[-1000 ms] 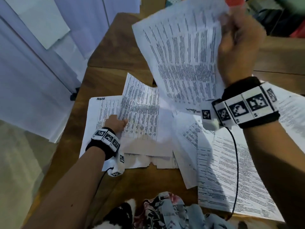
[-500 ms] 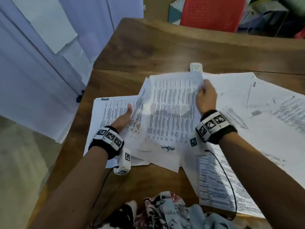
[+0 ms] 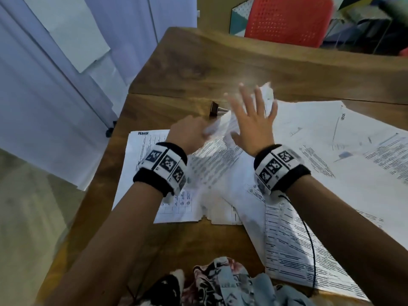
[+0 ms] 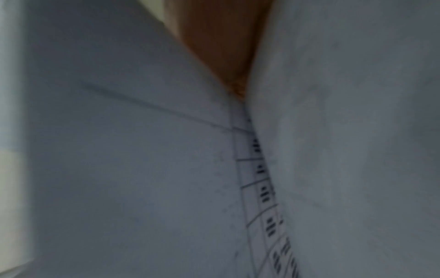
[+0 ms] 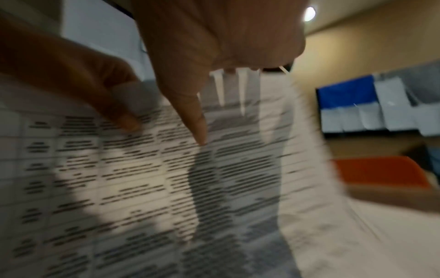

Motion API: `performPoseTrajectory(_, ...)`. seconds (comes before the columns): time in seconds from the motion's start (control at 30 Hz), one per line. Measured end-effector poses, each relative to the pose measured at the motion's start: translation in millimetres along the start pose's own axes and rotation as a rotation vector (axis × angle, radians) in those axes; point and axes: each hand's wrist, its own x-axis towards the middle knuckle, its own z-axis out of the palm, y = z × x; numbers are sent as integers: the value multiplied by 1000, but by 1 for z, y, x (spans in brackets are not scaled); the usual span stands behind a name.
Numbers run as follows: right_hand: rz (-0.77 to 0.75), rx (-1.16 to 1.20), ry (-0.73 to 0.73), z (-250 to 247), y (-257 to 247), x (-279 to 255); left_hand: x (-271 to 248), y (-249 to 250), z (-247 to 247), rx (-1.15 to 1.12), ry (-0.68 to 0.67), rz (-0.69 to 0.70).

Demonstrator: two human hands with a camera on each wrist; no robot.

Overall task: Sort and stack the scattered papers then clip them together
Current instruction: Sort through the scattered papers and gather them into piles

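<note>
Printed sheets lie scattered over the wooden table (image 3: 198, 62). My left hand (image 3: 189, 134) grips the left edge of a raised, curling printed sheet (image 3: 220, 151) at the middle. Over the same sheet my right hand (image 3: 251, 111) is held flat with fingers spread wide. In the right wrist view the thumb and forefinger of the right hand (image 5: 190, 75) touch the printed sheet (image 5: 142, 178). A dark binder clip (image 3: 216, 109) lies on the bare wood just beyond my left hand. The left wrist view is filled by blurred paper (image 4: 119, 150); my fingers are hidden there.
More sheets (image 3: 331, 151) cover the table's right half, and one sheet (image 3: 143, 164) lies under my left wrist. A red chair (image 3: 287, 18) stands beyond the far edge. Floral cloth (image 3: 220, 281) is at the near edge. A black cable (image 3: 309, 239) hangs from my right wrist.
My right hand brought a sheet down onto the pile, then let go and spread its fingers. My left hand slid forward along the sheet's left edge. The binder clip has come into view.
</note>
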Motion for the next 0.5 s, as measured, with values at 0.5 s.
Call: performPoseTrajectory(0.5,257,1235,187,-76,51,-12,11,-5,-5,-1434,320,-142)
